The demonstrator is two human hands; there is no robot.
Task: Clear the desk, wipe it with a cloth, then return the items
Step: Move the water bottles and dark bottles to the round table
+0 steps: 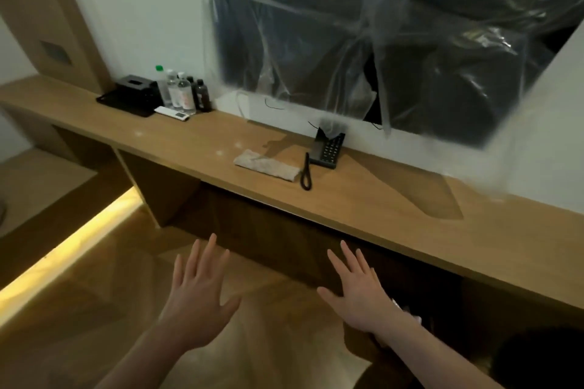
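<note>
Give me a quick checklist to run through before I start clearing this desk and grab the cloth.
1. Both hands free: ok. The left hand and right hand are open, holding nothing.
2. Cloth within sight: ok. The cloth lies flat on the desk.
3. Desk cleared: not ok. The phone, black tray, bottles and remote are on it.
4. Phone cord clear of the cloth: ok, the cord lies beside it.
5. Cloth damp: cannot tell.

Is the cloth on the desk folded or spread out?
Folded: the cloth lies as a narrow, thick strip on the desk beside the telephone.
</note>
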